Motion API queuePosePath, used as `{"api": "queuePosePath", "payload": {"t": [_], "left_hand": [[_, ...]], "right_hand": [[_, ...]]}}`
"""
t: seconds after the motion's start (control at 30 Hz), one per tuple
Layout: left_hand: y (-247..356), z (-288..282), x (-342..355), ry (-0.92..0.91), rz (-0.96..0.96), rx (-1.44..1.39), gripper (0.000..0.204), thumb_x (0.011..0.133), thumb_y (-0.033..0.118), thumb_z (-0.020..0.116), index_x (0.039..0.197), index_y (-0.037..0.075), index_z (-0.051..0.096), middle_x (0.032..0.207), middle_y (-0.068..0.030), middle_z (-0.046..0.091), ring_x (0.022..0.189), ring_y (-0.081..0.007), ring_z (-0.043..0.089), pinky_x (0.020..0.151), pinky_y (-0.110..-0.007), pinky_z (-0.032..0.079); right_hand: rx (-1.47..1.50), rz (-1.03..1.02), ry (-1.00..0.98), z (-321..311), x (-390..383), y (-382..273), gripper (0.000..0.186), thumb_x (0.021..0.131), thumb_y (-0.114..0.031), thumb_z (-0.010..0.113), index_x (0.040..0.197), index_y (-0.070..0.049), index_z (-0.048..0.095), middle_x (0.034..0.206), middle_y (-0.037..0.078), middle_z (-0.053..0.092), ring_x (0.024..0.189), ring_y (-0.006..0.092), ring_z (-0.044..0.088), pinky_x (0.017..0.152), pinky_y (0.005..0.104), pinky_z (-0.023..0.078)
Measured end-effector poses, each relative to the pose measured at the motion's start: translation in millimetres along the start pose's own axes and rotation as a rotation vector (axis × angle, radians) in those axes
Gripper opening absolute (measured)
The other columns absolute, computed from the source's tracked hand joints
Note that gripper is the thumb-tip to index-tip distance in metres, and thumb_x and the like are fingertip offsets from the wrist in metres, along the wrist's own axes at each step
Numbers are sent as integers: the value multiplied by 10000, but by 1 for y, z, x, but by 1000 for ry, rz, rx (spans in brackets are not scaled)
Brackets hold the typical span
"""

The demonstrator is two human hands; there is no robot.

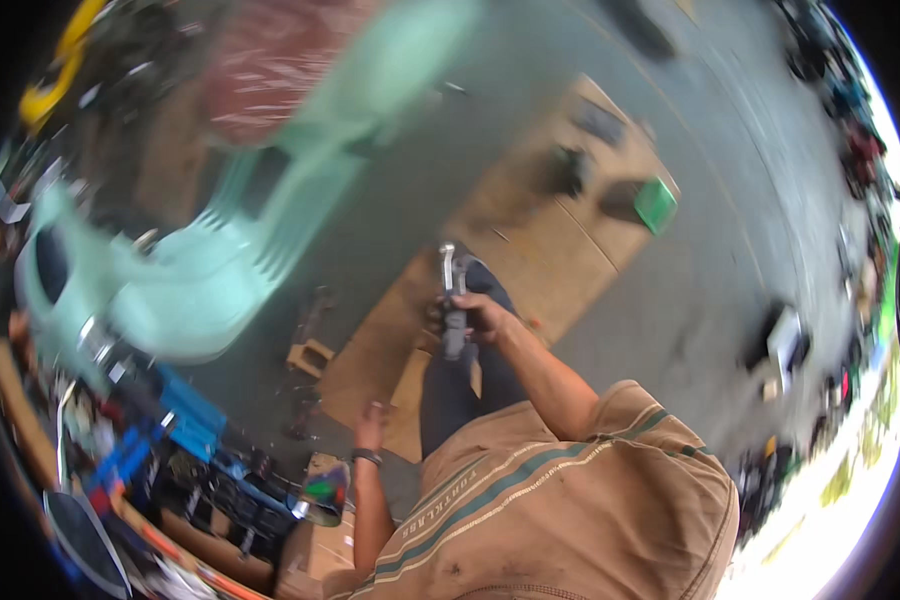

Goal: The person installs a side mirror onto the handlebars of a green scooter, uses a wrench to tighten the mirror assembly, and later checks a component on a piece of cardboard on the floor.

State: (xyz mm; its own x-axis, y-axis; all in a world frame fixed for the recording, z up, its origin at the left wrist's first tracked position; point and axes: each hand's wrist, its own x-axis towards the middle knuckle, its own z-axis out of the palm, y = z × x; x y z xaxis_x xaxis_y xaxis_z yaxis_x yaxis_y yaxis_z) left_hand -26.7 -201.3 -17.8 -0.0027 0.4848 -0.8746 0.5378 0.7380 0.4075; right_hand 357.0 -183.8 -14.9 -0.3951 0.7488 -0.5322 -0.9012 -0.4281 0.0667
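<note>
My right hand [485,316] is closed round a grey, silvery hand tool [454,325] with a narrow shiny head, shaped like a ratchet wrench. Motion smear keeps its exact kind from showing. The tool points away from me, above my dark-trousered legs and a large sheet of cardboard [540,270] on the floor. Lower left, my left hand [370,428], with a dark band at the wrist, hangs apart from the tool beside the cardboard. Its fingers are blurred, and nothing shows in them.
On the cardboard's far part lie a green box [656,205], a dark lump [574,170] and a dark flat piece [598,122]. Pale green plastic chairs [195,290] stand at the left. A blue metal frame [192,412] and cluttered parts fill the lower left.
</note>
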Motion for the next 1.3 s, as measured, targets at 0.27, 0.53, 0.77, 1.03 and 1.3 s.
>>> {"api": "queuePosePath", "payload": {"t": [0.27, 0.53, 0.77, 1.03, 1.3], "left_hand": [[-78, 83, 71, -87, -60, 577, 333, 915, 245, 530, 1177, 46, 583, 1035, -137, 645, 934, -259, 629, 779, -366, 500], [-61, 214, 41, 45, 4, 730, 229, 812, 99, 590, 1019, 2, 572, 997, -196, 609, 969, -365, 581, 859, -433, 455], [-90, 327, -2, 16, -13, 971, 238, 758, 145, 614, 960, 25, 573, 949, -204, 591, 918, -394, 565, 826, -465, 455], [-96, 371, -33, 16, -223, 800, 228, 756, 160, 610, 942, 30, 583, 901, -206, 599, 908, -393, 569, 816, -466, 463], [-70, 391, -34, 54, -219, 770, 221, 762, 148, 595, 937, 14, 580, 899, -203, 595, 900, -395, 567, 810, -461, 460]], "right_hand": [[-524, -248, 1118, -239, -78, -30, 471, 735, -468, 743, 911, -36, 678, 750, 51, 609, 638, 159, 556, 533, 315, 430], [-1125, -65, 1033, -475, -63, -265, 533, 735, -329, 745, 1067, 64, 607, 876, 160, 681, 777, 256, 661, 723, 365, 529], [-1249, 337, 911, -538, 12, -411, 854, 564, -329, 866, 1254, 7, 491, 1106, 175, 618, 935, 277, 643, 758, 392, 540], [-1197, -59, 843, -540, 7, -410, 1042, 600, -192, 827, 1451, -83, 234, 1108, 195, 608, 931, 318, 630, 718, 423, 543], [-1991, -410, 1193, -498, 6, -375, 247, 812, -167, 576, 1042, -85, 615, 1052, 210, 624, 984, 380, 624, 773, 470, 523]]}}
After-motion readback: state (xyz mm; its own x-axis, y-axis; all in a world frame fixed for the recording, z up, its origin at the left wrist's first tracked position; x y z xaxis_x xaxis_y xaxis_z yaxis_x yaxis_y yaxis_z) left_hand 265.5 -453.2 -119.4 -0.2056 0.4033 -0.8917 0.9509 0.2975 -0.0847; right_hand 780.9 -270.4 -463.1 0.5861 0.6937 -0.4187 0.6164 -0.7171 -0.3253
